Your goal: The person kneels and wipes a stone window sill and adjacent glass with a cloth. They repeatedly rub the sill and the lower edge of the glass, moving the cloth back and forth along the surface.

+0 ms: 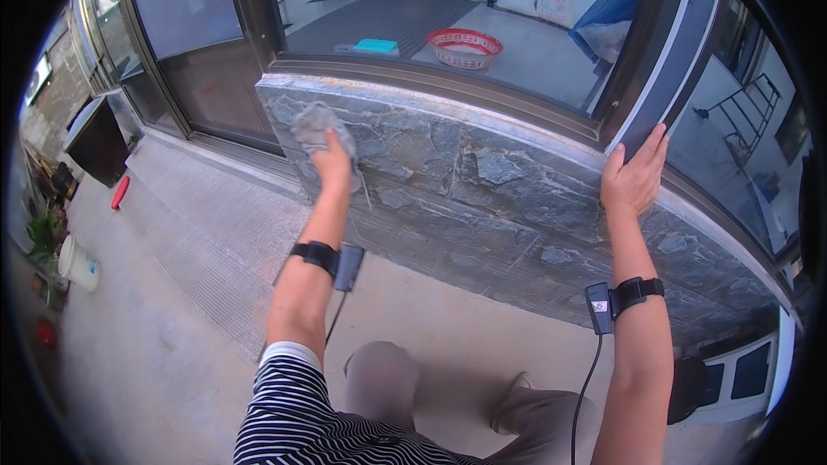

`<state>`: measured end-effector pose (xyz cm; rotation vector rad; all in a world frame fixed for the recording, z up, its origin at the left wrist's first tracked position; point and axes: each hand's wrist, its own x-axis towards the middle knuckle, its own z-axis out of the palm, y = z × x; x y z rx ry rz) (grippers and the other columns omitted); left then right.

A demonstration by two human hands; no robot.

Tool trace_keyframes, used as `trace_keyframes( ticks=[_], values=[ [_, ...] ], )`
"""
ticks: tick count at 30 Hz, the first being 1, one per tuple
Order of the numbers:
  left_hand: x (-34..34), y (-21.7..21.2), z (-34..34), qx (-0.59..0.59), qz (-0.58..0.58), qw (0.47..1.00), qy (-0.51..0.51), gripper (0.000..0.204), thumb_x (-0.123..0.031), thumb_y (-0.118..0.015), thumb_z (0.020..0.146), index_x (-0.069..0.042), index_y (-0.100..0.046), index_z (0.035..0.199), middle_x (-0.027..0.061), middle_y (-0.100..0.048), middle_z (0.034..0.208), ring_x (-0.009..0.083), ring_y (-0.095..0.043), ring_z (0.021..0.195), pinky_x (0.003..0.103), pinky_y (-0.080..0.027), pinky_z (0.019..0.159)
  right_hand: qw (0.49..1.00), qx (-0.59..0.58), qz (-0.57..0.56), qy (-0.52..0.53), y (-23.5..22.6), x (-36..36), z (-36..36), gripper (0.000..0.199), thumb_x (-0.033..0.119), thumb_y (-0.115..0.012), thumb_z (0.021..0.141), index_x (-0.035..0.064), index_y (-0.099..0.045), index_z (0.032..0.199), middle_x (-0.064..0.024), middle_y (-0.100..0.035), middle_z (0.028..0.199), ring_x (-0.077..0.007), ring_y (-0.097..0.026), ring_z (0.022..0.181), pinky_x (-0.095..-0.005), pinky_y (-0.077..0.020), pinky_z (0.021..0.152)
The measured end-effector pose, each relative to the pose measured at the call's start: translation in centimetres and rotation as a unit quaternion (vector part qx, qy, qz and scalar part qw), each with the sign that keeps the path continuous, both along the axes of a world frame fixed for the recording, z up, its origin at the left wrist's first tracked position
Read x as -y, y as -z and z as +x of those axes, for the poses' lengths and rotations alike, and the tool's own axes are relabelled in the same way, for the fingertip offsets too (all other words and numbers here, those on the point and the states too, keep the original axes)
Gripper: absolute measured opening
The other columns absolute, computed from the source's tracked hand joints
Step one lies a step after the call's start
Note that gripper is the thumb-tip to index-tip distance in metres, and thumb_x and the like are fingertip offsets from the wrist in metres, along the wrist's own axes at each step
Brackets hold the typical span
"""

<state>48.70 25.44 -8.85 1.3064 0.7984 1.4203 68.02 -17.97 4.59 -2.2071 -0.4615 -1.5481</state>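
A grey cloth (pixel 317 127) is gripped in the closed left hand (pixel 332 165) and pressed on the stone-clad wall (pixel 482 189), seemingly mid-wipe, while the open right hand (pixel 635 176) is laid flat on the window frame (pixel 668 52).

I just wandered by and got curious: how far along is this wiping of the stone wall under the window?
Done: hard to judge; no wiped patch stands out on the stone wall. In hand: the left hand presses a grey cloth against the wall near its upper left corner, while the right hand rests against the dark window frame. Left: the wide stretch of stone between the two hands, and below them, looks untouched.
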Motion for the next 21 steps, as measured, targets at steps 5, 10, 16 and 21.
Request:
trace_keyframes(
  ticks=[5,10,16,21],
  values=[
    [18.3,3.2,4.0,-0.071,0.144,0.970,0.181,0.084,-0.013,-0.062,0.096,0.011,-0.007,0.155,0.0359,-0.014,0.157,0.0440,-0.019,0.148,0.047,-0.009,0.123,1.000,-0.008,0.001,0.005,0.1,0.1,0.0,0.083,0.030,-0.060,0.089,0.0085,-0.022,0.160,-0.0299,-0.039,0.152,-0.0463,-0.045,0.135,-0.0501,-0.0431,0.106],
    [26.1,3.2,4.7,-0.197,0.320,0.911,0.171,0.091,0.003,-0.064,0.082,0.008,-0.011,0.156,0.0480,0.012,0.152,0.0689,0.009,0.141,0.066,-0.007,0.119,1.000,-0.002,0.003,-0.021,0.0,0.5,0.1,0.081,0.028,-0.060,0.089,0.0075,-0.026,0.159,-0.0291,-0.038,0.153,-0.0453,-0.046,0.135,-0.0494,-0.0430,0.105],
    [16.5,3.6,2.8,-0.096,0.286,0.945,0.124,0.071,-0.007,-0.057,0.095,0.010,-0.020,0.153,0.0440,0.003,0.158,0.0546,0.013,0.149,0.048,-0.002,0.124,1.000,-0.006,-0.002,-0.019,0.1,0.5,0.1,0.080,0.027,-0.060,0.089,0.0064,-0.026,0.158,-0.0288,-0.038,0.153,-0.0457,-0.047,0.133,-0.0492,-0.0433,0.105],
    [2.5,4.2,-0.2,-0.114,0.280,0.952,0.055,0.082,-0.026,-0.056,0.099,0.009,-0.008,0.156,0.0340,0.006,0.163,0.0442,0.011,0.153,0.044,0.004,0.124,1.000,-0.016,-0.003,-0.015,0.0,0.5,0.0,0.078,0.029,-0.058,0.091,0.0063,-0.025,0.158,-0.0278,-0.037,0.154,-0.0451,-0.046,0.134,-0.0492,-0.0427,0.106]
  ],
)
